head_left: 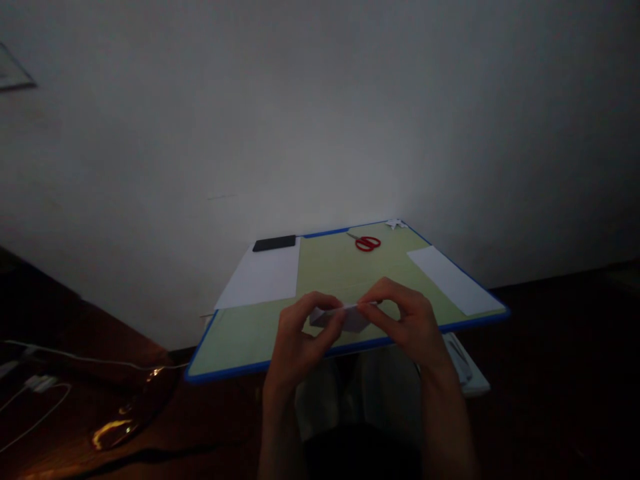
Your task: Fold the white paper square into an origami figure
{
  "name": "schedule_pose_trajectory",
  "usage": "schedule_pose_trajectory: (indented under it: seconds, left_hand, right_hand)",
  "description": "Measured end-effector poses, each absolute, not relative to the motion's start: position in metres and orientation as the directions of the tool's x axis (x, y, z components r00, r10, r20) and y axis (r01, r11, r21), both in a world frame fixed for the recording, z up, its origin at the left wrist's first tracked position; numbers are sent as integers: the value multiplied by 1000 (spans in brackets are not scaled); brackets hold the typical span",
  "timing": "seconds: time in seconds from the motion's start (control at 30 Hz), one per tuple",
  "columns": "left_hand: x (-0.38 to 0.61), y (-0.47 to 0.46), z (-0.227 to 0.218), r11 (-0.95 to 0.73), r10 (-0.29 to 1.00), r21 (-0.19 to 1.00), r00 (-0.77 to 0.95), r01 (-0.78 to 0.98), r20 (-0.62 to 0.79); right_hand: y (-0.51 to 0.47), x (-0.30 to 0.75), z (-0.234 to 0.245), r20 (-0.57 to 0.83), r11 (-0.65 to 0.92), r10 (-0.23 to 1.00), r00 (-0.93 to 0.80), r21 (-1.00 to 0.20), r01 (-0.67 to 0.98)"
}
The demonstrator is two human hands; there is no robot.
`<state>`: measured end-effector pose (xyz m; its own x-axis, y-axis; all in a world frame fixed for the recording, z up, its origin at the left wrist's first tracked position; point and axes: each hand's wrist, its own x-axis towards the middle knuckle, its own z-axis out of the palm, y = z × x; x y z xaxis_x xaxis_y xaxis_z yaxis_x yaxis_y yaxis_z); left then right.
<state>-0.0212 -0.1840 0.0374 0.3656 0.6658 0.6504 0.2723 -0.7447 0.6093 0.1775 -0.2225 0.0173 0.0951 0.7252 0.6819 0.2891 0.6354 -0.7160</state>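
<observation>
Between my two hands is a small folded piece of white paper (353,320), held just above the near edge of the green table (345,273). My left hand (307,330) pinches its top edge between thumb and forefinger. A short way to the right, my right hand (405,317) pinches the same edge. The fingertips of both hands are close together, and they cover parts of the paper. Beyond them, red-handled scissors (367,243) lie on the table with the blades pointing to the back left.
A white sheet (265,277) lies at the left, with a dark flat rectangular object (275,243) on its back end. Another white paper strip (453,280) lies along the right edge. White paper cutouts (396,224) sit in the back right corner. Behind the table stands a wall (320,120).
</observation>
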Motion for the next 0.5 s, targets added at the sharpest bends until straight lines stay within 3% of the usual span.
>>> schedule_pose_trajectory:
  seconds: [0.23, 0.37, 0.5]
  left_hand:
    - [-18, -183, 37, -742, 666, 626, 372, 239, 647]
    - [-20, -179, 30, -684, 726, 718, 217, 126, 653]
    - [-22, -174, 26, -561, 825, 828, 79, -6, 560]
  right_hand:
    - [-221, 174, 19, 667, 612, 741, 82, -720, 327]
    - [-217, 175, 14, 627, 580, 772, 102, -762, 289]
    - [-214, 178, 10, 609, 560, 784, 116, -776, 288]
